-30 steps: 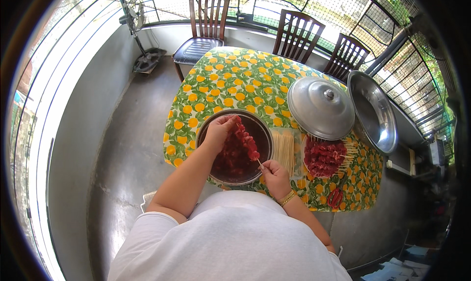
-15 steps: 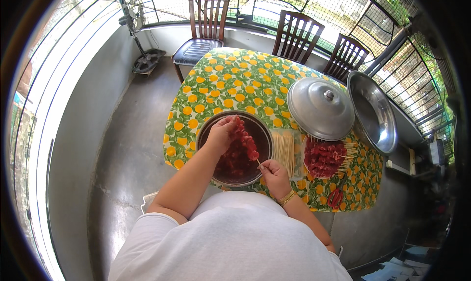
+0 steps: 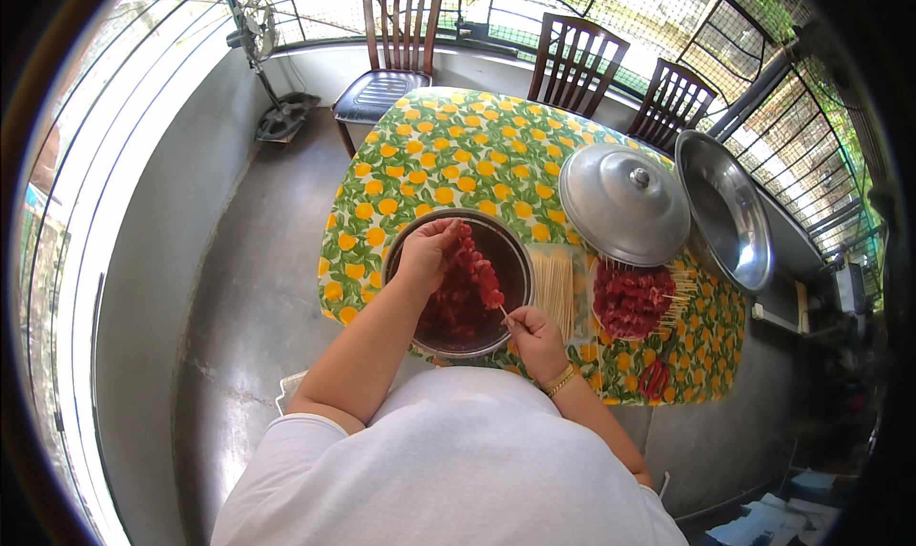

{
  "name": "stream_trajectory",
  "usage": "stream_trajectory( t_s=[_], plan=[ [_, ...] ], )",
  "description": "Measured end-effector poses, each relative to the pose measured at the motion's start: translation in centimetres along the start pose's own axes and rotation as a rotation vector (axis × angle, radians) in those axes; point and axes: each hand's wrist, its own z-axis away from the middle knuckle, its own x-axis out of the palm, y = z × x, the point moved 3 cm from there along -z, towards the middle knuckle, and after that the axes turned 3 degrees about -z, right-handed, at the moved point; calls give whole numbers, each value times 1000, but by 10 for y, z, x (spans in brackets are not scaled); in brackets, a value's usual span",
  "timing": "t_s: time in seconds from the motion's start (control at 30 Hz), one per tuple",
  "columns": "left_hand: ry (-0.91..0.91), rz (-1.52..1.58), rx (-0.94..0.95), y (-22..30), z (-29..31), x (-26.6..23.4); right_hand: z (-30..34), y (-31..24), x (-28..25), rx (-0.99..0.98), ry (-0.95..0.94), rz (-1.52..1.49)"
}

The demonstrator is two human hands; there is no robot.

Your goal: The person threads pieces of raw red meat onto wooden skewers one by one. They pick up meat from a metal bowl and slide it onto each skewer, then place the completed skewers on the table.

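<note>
**Skewer loading over the bowl: handling notes**

Head view (only view supplied).

1. Position. You stand at a table under a green cloth with a yellow-orange fruit print [image 3: 458, 155]. A round dark metal bowl of red meat pieces [image 3: 456, 284] sits at the near edge, directly in front of you.

2. Right hand [image 3: 534, 336]. Fingers are pinched together on the bare lower end of a thin wooden skewer threaded with red meat chunks [image 3: 480, 274]. The skewer runs up and left from that pinch, across the bowl.

3. Left hand [image 3: 426, 252]. Fingers are closed round the top of the skewer, over the far-left part of the bowl. Whether they grip the tip or a meat chunk cannot be told; the hand covers that spot.

4. Handling, as judged. The stick is thin and light; it will likely flex or snap under side load. The meat looks wet and soft, so expect it to be slippery and to slide along the stick. Hold the bare wood near the end, not the meat. Keep the tip pointed away from your fingertips.

5. Adjacent items.
- Flat bundle of pale bare wooden skewers [image 3: 553, 284], just beside the bowl, right side.
- Tray of finished red meat skewers [image 3: 630, 303], further right.
- Domed grey metal lid w/ knob [image 3: 625, 203], behind that tray, its edge overlapping it.
- Large empty steel basin [image 3: 730, 217], at the far right table edge.
- Three dark wooden chairs [image 3: 396, 31] stand along the far side.
</note>
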Motion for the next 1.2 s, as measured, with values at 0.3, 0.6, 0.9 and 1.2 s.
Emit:
stream_trajectory(
  t_s=[0.3,0.6,0.9,1.2],
  plan=[
    [-47,-113,45,2,3,8,0,-5,3,-106,51,105],
    [-34,24,-163,11,1,1,-2,-4,2,-98,105,79],
    [59,-29,-47,2,1,-6,2,1,11,-81,67,127],
    [55,65,-168,-18,5,-11,1,1,6,-91,60,163]
  ],
)
